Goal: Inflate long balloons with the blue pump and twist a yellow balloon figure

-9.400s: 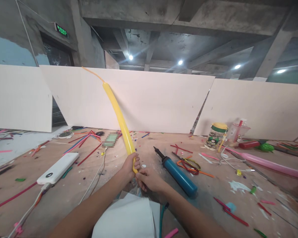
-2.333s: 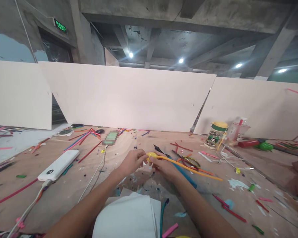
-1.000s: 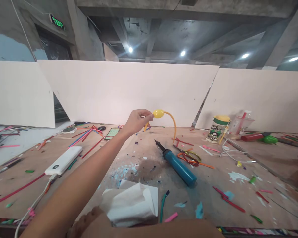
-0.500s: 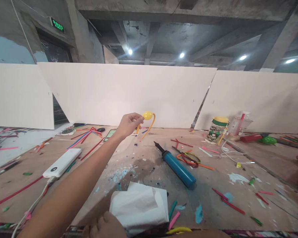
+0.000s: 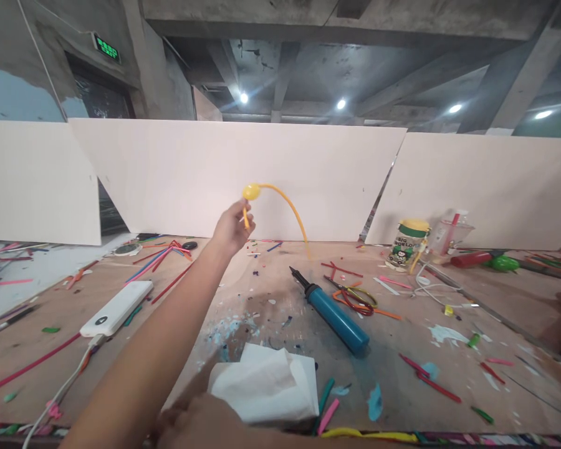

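Observation:
My left hand (image 5: 236, 223) is raised in front of the white board, its fingers pinching a yellow modelling balloon (image 5: 251, 191). One small round bubble of the balloon is inflated, just above the fingertips. A long limp tail arches from it to the right and down, and a short orange-yellow end hangs below the fingers. Low in the view, my right hand (image 5: 201, 423) lies across the near table edge, beside folded white paper (image 5: 266, 383). It is blurred and its fingers are partly hidden, so I cannot make out anything in it.
A blue hand pump (image 5: 339, 321) lies mid-table beside scissors (image 5: 355, 296). On the left is a white power bank (image 5: 116, 307) with a cable. A yellow-lidded jar (image 5: 407, 244) stands back right. Uninflated balloons and scraps litter the table. White boards (image 5: 243, 162) close off the back.
My left hand has lifted up and slightly left with the balloon. The tail, folded down close by before, now swings out wide to the right. My right hand has shifted slightly to the right.

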### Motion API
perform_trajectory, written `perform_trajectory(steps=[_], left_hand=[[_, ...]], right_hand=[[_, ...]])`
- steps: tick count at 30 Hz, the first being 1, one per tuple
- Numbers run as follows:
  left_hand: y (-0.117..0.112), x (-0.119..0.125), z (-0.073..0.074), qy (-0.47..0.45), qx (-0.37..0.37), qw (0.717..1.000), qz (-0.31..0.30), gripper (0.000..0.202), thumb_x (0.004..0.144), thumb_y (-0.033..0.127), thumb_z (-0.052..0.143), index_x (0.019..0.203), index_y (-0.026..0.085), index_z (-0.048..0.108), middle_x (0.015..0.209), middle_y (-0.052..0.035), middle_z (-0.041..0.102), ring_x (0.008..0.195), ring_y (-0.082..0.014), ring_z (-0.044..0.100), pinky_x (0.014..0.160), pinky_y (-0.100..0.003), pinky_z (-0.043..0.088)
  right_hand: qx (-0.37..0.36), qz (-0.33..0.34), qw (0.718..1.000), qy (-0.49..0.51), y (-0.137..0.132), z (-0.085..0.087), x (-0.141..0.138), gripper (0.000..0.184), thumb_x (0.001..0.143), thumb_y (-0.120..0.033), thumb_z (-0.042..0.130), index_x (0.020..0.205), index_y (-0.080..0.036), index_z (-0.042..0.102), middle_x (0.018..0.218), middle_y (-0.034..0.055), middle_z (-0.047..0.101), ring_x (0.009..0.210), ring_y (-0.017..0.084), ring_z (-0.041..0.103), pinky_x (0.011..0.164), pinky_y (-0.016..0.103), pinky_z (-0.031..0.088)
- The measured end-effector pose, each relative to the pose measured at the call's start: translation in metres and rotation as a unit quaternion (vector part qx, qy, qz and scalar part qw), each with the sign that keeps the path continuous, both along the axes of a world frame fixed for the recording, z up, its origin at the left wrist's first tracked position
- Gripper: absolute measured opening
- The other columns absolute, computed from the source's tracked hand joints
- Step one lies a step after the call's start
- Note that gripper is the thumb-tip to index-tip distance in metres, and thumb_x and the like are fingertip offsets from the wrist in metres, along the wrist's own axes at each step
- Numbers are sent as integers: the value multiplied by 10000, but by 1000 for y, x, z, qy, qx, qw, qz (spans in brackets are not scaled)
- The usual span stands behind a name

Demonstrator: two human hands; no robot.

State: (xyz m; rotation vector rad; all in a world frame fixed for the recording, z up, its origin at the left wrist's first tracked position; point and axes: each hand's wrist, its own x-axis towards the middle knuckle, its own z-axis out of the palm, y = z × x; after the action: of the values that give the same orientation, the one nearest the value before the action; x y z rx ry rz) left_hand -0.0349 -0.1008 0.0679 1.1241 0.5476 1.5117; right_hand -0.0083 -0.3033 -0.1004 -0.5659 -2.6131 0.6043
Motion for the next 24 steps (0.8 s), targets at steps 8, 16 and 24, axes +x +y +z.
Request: perform_trajectory(steps=[8, 16, 24], left_hand=[[40, 13, 47, -303, -38, 952, 17, 249, 924, 171, 375, 716, 192, 512, 559, 38, 497, 505, -43, 500, 553, -120, 460], [58, 34, 24, -285, -47, 956, 58, 292, 921, 154, 318, 723, 207, 525, 511, 29, 436, 481, -84, 459, 503, -166, 453], [71, 21, 7, -257, -36, 964, 61, 220, 879, 180, 375, 737, 219, 539, 436, 47, 366, 415, -96, 417, 439, -186, 434]], right_hand=[[-572, 47, 719, 392, 22, 70, 47, 576, 653, -444, 724, 1153, -208, 560, 1172, 65, 604, 1062, 228, 579, 844, 330, 469], [-526, -137, 677, 496, 8, 71, 49, 484, 556, -299, 821, 958, -187, 577, 998, 51, 635, 1001, 261, 585, 895, 406, 454], [-540, -173, 680, 465, 9, 68, 48, 580, 507, -302, 840, 1000, -191, 555, 1038, 62, 629, 1038, 279, 573, 893, 415, 451]])
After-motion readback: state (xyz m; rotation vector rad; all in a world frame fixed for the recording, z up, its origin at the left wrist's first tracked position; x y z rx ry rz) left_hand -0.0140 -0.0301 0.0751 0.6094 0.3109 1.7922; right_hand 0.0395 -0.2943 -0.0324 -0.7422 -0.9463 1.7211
